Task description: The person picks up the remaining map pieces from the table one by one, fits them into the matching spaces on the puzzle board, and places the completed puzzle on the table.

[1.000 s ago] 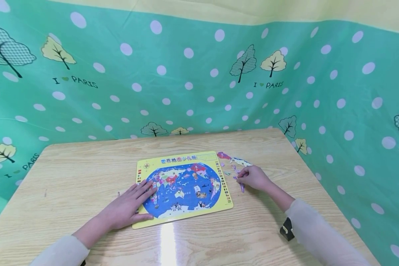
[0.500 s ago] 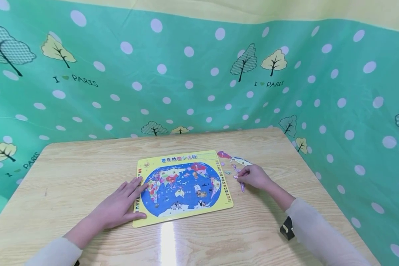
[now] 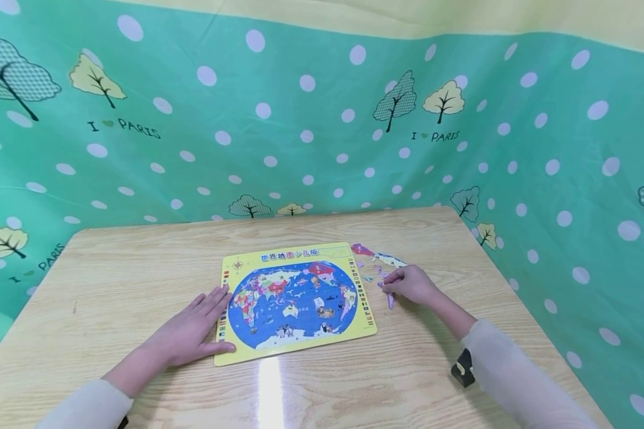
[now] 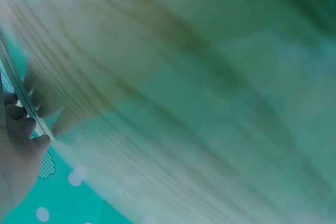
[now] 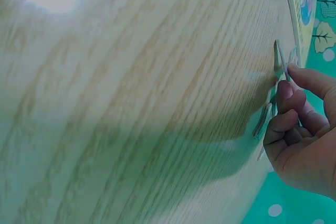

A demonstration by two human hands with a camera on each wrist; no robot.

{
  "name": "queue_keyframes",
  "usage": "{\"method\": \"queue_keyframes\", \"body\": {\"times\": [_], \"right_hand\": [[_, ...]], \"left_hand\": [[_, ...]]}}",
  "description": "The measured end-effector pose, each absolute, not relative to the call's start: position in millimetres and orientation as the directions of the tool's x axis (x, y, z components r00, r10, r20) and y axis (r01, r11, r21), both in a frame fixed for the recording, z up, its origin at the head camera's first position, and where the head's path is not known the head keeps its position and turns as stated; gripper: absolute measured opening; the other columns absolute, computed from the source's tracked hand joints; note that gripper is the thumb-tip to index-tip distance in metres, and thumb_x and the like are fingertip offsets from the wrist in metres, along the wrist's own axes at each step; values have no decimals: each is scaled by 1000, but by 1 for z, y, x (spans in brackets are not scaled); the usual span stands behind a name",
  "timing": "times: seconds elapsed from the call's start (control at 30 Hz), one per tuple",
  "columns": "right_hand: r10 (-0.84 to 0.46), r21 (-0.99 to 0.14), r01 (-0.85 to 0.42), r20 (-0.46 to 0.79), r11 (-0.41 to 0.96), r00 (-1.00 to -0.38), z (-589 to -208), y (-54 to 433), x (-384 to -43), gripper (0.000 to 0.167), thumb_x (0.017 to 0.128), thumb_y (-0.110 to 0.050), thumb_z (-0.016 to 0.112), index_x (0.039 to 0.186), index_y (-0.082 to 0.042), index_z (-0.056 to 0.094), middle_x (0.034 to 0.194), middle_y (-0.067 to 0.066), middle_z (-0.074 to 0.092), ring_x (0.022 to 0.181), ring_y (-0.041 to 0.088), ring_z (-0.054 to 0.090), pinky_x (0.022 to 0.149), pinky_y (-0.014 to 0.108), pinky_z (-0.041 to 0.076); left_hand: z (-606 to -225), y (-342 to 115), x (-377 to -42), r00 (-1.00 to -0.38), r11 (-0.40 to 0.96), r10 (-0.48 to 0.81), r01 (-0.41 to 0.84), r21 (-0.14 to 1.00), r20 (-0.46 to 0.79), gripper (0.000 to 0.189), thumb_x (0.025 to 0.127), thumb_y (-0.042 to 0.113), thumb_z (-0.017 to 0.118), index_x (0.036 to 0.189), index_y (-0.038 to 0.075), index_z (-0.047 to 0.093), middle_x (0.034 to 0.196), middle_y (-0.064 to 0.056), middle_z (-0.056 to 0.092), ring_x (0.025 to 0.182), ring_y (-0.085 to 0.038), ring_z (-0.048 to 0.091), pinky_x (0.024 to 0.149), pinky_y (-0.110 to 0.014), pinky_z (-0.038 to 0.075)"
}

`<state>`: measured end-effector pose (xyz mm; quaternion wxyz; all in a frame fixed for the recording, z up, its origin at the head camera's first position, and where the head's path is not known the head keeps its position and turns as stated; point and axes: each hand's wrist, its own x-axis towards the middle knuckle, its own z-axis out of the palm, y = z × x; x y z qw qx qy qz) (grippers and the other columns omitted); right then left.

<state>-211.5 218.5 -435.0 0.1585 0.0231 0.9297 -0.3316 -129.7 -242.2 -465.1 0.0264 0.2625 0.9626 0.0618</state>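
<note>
A yellow-bordered world map puzzle board [image 3: 362, 330] lies flat on the table. My left hand [image 3: 193, 330] rests on its left edge, fingers spread and thumb near the lower left corner. In the left wrist view that hand [image 4: 23, 150] shows only in part, along the board's edge. Just right of the board, my right hand [image 3: 414, 286] pinches a slim purple puzzle piece [image 3: 390, 300] between thumb and forefinger. The right wrist view shows this piece [image 5: 281, 59] edge-on, tilted up from the wood. The fingers hide part of it.
Several loose puzzle pieces lie beyond the right hand, among them a red and purple one [image 3: 362, 250] and a long whitish one [image 3: 389, 260]. The wooden table [image 3: 139, 262] backs onto a green dotted curtain [image 3: 300, 149], which also runs along the right side.
My left hand has drawn back leftward from over the map to the board's left edge, uncovering the map's left part. The right hand stays nearly in place, with the purple puzzle piece shifting slightly.
</note>
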Motion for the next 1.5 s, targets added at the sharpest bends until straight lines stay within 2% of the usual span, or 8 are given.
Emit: {"method": "queue_keyframes", "body": {"times": [0.4,0.6,0.8,1.17,1.5], "right_hand": [[-37,-622,206,-355,756,-934,-435,221,-214,16,83,-23,71,90,-9,74,84,4,67,68,14,55,57,23,47],[-45,-630,212,-366,747,-929,-433,221,-215,22,84,-27,70,95,-8,74,72,3,61,61,14,50,51,23,40],[-66,-660,218,-377,719,-924,-430,222,-216,28,83,-30,70,98,-7,73,60,3,56,54,13,47,50,23,39],[-63,-703,253,-390,664,-919,-428,218,-217,27,82,-29,71,102,-9,72,58,4,57,52,13,48,51,24,39],[-71,-754,265,-380,601,-922,-428,207,-215,27,82,-25,71,102,-7,72,66,5,60,52,11,49,52,23,41]], "left_hand": [[-460,-240,-130,-858,849,512,500,168,-33,111,71,80,49,144,-2,31,152,-19,27,141,-35,26,115,-49,24],[-461,-241,-130,-855,847,517,506,166,-33,114,69,81,49,145,-2,29,153,-19,26,141,-35,25,115,-49,24],[-462,-241,-131,-858,849,512,499,171,-36,115,68,82,48,145,-1,29,153,-18,26,141,-34,25,115,-49,24],[-462,-240,-131,-867,857,496,481,184,-44,117,66,84,48,145,-1,29,153,-18,26,141,-35,25,115,-48,26],[-461,-239,-130,-880,869,469,445,216,-76,119,63,85,49,146,1,28,154,-17,23,141,-37,24,114,-48,27]]}}
